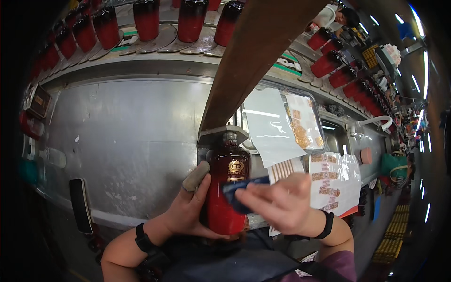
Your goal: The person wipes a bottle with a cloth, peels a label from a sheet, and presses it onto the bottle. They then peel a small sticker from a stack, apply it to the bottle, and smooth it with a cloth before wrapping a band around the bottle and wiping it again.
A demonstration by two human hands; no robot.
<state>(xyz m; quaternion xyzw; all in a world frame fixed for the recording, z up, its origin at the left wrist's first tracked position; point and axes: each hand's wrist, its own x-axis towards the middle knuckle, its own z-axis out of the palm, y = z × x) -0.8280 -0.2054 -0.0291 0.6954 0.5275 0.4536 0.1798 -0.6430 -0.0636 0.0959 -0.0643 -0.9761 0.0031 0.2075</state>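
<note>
A red glass bottle with a black-shaded shoulder lies before me, its neck towards a grey bracket at the foot of a brown post. Gold emblem decals mark its upper face. My left hand grips the bottle's left side and base; a grey cover sheathes one finger. Between the fingers of my right hand is a dark blue flat scraper, held against or just over the bottle's front. Part of the bottle's lower face is hidden by the scraper.
A brown post slants up from the metal bench. Decal sheets and a water tray lie at right, before a sink faucet. Similar bottles stand along a conveyor. A phone rests at left. Another person is beyond.
</note>
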